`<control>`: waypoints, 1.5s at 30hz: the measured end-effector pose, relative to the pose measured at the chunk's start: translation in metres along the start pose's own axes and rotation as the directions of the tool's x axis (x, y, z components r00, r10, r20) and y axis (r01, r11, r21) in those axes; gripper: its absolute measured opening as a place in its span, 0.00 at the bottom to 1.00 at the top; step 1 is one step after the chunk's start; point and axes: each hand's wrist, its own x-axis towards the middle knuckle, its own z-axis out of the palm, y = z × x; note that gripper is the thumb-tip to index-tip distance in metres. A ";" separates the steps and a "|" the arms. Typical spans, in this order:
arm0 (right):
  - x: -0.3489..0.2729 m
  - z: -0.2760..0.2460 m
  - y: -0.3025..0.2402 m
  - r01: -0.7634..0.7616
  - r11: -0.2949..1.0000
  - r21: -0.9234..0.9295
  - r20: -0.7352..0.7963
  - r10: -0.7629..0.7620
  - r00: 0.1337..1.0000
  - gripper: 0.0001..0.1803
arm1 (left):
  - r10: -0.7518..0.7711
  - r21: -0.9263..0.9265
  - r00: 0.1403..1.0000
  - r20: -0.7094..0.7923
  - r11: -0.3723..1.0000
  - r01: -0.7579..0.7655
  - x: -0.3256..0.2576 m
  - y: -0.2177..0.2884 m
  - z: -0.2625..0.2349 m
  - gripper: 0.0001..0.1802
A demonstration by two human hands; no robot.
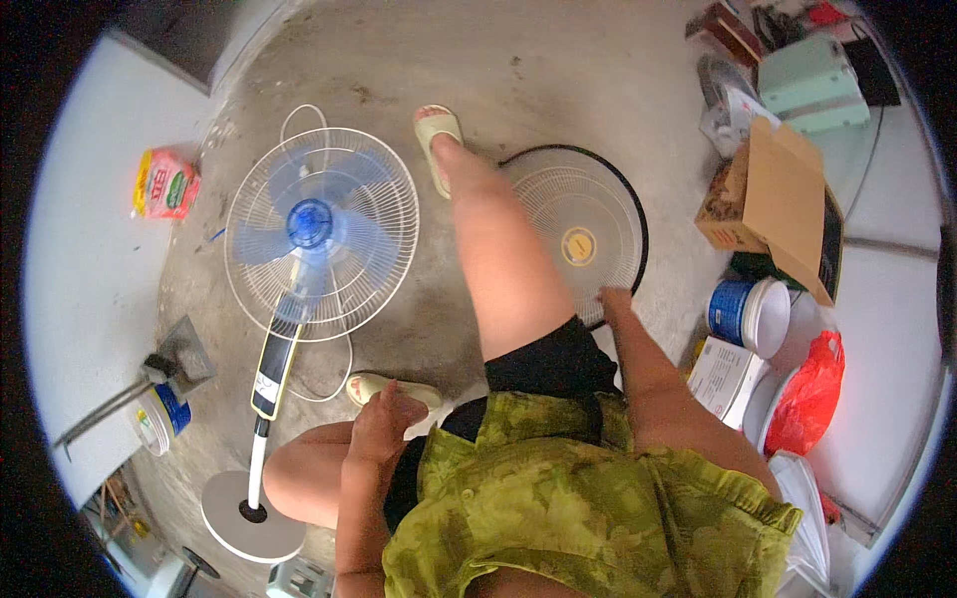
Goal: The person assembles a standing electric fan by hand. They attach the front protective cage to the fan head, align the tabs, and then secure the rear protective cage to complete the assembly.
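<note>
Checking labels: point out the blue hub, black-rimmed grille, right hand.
Blue hub (310,225): head view, centre.
Black-rimmed grille (578,246): head view, centre badge.
Right hand (616,299): head view, back of hand.

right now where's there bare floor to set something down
Bare concrete floor lies beyond the forward sandal and round grille; a narrower strip separates that grille from the cardboard box. Crowded: the right side, with box, tub, white carton and red bag; the left, around the fan.
</note>
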 end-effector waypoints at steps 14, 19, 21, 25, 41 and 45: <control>-0.042 0.140 -0.050 -0.725 0.168 0.668 0.659 0.317 0.681 0.14 | -0.077 -0.074 0.997 -0.018 0.994 0.076 0.011 0.025 0.019 0.21; -0.045 0.138 -0.041 -0.715 0.230 0.660 0.639 0.328 0.696 0.14 | -0.197 -0.171 0.980 -0.004 0.966 0.194 0.012 0.046 0.020 0.21; -0.042 0.137 -0.042 -0.705 0.280 0.652 0.627 0.323 0.709 0.15 | -0.260 -0.206 0.966 0.007 0.945 0.256 0.009 0.056 0.017 0.21; -0.035 0.140 -0.035 -0.668 0.463 0.582 0.603 0.305 0.737 0.15 | -0.338 -0.276 0.941 0.022 0.902 0.331 0.012 0.067 0.014 0.21; -0.023 0.114 -0.044 0.021 0.991 0.133 0.591 -0.096 0.801 0.20 | -0.597 -0.486 0.796 0.098 0.669 0.562 0.020 0.113 -0.021 0.22; 0.001 0.219 -0.018 -0.020 0.994 0.108 0.559 -0.044 0.828 0.22 | -0.549 -0.529 0.832 0.086 0.682 0.505 0.017 0.075 0.010 0.22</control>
